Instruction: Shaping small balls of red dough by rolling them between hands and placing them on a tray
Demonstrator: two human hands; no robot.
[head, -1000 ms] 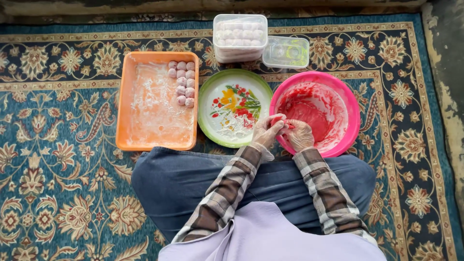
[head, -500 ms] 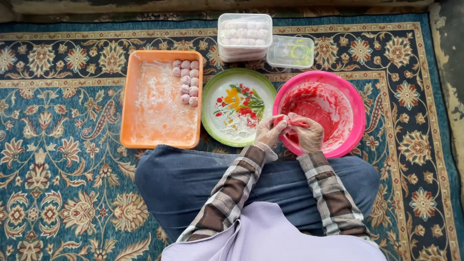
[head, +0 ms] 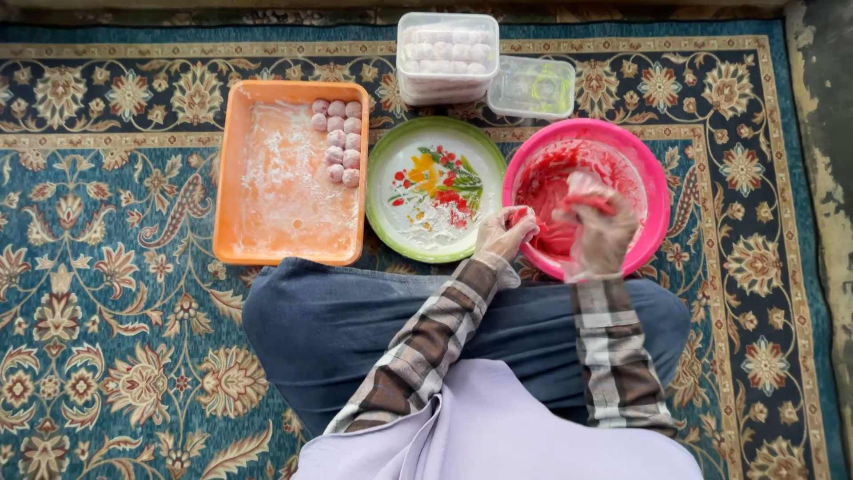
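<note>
I sit on a patterned rug with both hands in thin clear gloves. My left hand (head: 503, 235) is at the near left rim of a pink bowl (head: 659, 182) and pinches a small piece of red dough (head: 521, 217). My right hand (head: 601, 229) is blurred over the bowl, its fingers curled on more red dough (head: 590, 204). The bowl's inside is smeared red, and a lump of red dough lies at its near side.
Left of the bowl lies a green-rimmed floral plate (head: 384, 206). Further left, a floured orange tray (head: 233, 178) holds several pale pink balls (head: 341, 140) in its far right corner. Behind stand a clear box of balls (head: 447, 55) and an empty clear container (head: 533, 86).
My hands were pressed together at the bowl's near left edge. They have parted: the right hand has moved right, over the bowl, while the left stays at the rim.
</note>
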